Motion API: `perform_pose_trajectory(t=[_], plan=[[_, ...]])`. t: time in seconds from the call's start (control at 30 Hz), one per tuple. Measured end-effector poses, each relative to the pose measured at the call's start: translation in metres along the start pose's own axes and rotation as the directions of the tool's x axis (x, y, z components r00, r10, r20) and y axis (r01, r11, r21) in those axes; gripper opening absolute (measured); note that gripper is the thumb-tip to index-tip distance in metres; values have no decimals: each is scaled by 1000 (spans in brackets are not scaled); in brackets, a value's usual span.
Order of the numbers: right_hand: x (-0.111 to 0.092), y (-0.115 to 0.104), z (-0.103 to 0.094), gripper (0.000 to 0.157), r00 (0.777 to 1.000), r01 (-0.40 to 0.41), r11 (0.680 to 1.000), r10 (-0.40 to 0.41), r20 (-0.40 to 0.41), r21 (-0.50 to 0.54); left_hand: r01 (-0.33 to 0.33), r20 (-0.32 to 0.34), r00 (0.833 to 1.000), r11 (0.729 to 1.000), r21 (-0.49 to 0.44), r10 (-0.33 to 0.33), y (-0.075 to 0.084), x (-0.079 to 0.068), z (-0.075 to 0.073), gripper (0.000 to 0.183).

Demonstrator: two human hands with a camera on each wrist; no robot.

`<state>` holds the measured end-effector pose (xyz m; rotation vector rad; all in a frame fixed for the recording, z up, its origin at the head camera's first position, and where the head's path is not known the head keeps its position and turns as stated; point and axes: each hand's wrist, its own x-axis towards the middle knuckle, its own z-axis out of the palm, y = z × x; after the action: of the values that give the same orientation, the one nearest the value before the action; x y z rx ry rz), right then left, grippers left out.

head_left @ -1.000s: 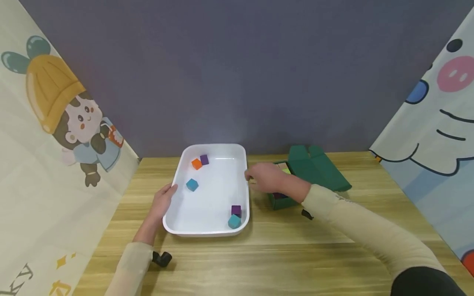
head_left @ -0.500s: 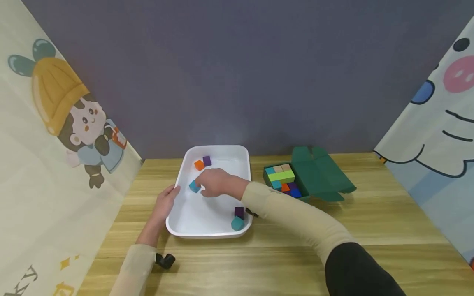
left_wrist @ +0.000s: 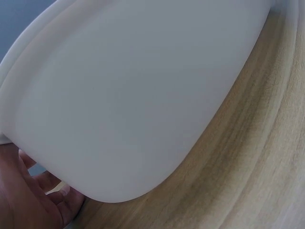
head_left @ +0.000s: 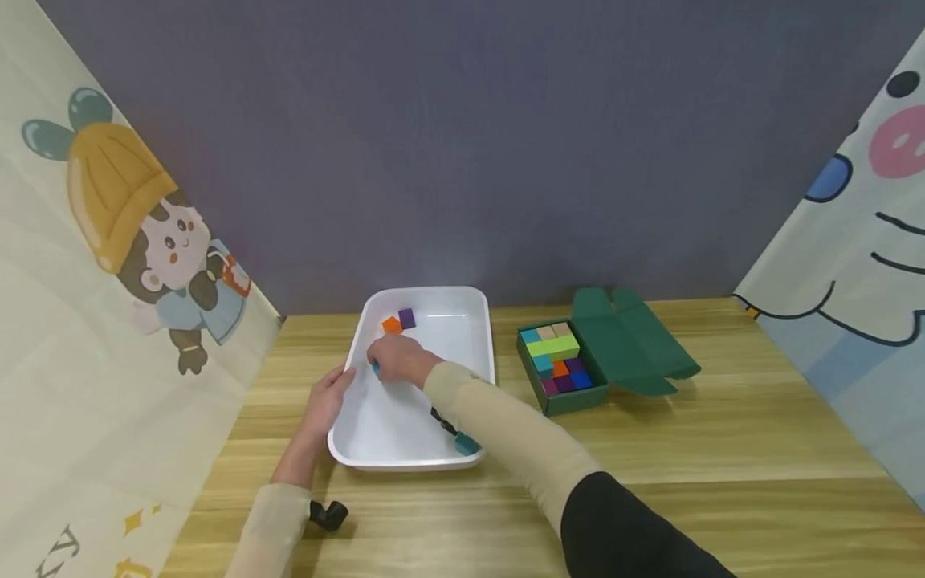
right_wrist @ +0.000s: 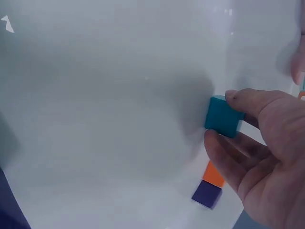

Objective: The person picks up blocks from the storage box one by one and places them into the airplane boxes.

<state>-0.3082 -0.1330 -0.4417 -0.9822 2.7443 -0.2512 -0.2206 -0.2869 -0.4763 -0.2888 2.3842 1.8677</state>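
A white tray lies on the table, its left rim gripped by my left hand, thumb over the edge and fingers underneath in the left wrist view. Inside the tray, my right hand pinches a teal cube between thumb and fingers, close over the tray floor. Just beyond that hand sit an orange cube and a purple cube, side by side. Near the tray's front right corner is a second teal block, partly covered by the right forearm.
Right of the tray stands an open green box packed with colored blocks, its lid folded out to the right. A grey wall rises behind the wooden table. Printed cloths hang on both sides.
My right hand has come from beside the green box, leftward over the tray, and now pinches the teal cube lying there. The left hand keeps its grip on the rim.
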Motion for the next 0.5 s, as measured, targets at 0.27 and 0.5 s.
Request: perform_pose_trajectory(t=[0.27, 0.5], plan=[[0, 1, 4, 22, 999, -17, 996, 20, -39, 93, -13, -23, 1000, 1000, 4, 13, 0, 0, 4, 58], [-5, 6, 0, 20, 1000, -24, 994, 25, -8, 108, -14, -23, 1000, 1000, 15, 14, 0, 1, 2, 58]])
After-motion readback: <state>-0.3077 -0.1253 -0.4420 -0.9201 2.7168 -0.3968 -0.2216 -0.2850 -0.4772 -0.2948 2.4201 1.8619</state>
